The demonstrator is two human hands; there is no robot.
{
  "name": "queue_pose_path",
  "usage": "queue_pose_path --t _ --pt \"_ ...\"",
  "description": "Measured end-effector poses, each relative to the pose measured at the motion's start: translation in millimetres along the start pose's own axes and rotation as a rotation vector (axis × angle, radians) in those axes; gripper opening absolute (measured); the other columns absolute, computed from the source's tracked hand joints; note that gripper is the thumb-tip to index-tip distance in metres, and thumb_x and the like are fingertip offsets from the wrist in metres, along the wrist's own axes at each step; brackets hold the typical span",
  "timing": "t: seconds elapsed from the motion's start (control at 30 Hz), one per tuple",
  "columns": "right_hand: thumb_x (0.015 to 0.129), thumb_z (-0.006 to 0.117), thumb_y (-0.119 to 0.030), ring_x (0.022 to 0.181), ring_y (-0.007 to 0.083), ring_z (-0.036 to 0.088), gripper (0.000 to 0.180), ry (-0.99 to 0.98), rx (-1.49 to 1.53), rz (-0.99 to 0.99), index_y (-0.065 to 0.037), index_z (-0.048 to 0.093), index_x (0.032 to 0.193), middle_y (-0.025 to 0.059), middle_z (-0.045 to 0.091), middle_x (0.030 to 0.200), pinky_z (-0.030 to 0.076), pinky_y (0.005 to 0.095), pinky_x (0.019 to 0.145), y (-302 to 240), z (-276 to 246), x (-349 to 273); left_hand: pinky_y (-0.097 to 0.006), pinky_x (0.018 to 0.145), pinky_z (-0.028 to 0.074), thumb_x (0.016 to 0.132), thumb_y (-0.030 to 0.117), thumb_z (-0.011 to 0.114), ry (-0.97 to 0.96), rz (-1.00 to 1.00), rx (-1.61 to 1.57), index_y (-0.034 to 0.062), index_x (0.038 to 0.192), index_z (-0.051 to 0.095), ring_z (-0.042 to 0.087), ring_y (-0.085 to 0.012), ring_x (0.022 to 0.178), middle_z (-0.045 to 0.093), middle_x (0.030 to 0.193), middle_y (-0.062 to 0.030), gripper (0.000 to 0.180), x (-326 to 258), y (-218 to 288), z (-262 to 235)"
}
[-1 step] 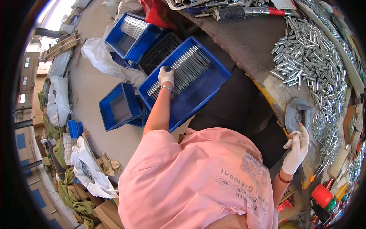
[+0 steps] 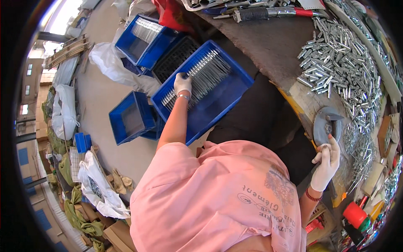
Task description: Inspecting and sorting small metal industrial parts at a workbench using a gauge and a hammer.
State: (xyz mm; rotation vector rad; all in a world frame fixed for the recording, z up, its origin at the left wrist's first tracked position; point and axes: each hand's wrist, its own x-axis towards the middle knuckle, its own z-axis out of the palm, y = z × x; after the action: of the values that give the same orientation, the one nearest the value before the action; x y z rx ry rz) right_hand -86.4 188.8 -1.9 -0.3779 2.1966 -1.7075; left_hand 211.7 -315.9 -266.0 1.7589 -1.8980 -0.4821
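My left hand (image 2: pixel 182 83), in a white glove, reaches down into a blue plastic crate (image 2: pixel 226 98) and closes on the near end of a row of thin metal rods (image 2: pixel 205 71) lying in it. My right hand (image 2: pixel 325 164), also gloved, is at the workbench edge just below a round grey metal disc (image 2: pixel 325 124), its fingers pinched on a small metal piece. My pink shirt (image 2: pixel 218 197) fills the lower middle of the view.
A heap of short shiny metal tubes (image 2: pixel 340 63) covers the bench at right. More blue crates (image 2: pixel 130 117) (image 2: pixel 142 40) and a black crate (image 2: pixel 174 56) stand on the floor. White bags (image 2: pixel 113 67), cardboard and a red cylinder (image 2: pixel 354 214) lie around.
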Motion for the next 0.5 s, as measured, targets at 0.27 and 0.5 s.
queue_pose_path --t 0.27,0.5 --pt "0.105 0.055 0.001 0.063 0.0049 0.055 0.036 -0.033 0.107 0.050 0.000 0.066 0.140 0.0043 0.068 0.094 0.046 0.0219 0.057 5.8 -0.1 -1.4 -0.039 0.086 0.057 0.096 0.016 0.080 0.215 0.400 -0.251 0.0028 0.114 0.073 0.072 -0.0278 0.090 0.076 0.103 -0.0149 0.023 -34.8 129.3 -53.5" --pt "0.105 0.059 -0.003 0.068 0.0052 0.060 0.029 -0.113 0.111 0.093 -0.002 0.071 0.131 0.0036 0.072 0.097 0.051 0.0222 0.063 -8.1 -8.0 -1.6 -0.039 0.081 0.058 0.084 0.006 0.083 -0.379 1.188 -0.503 0.0067 0.092 0.076 0.072 -0.0323 0.090 0.073 0.095 -0.0125 0.010 -123.0 365.1 -109.9"
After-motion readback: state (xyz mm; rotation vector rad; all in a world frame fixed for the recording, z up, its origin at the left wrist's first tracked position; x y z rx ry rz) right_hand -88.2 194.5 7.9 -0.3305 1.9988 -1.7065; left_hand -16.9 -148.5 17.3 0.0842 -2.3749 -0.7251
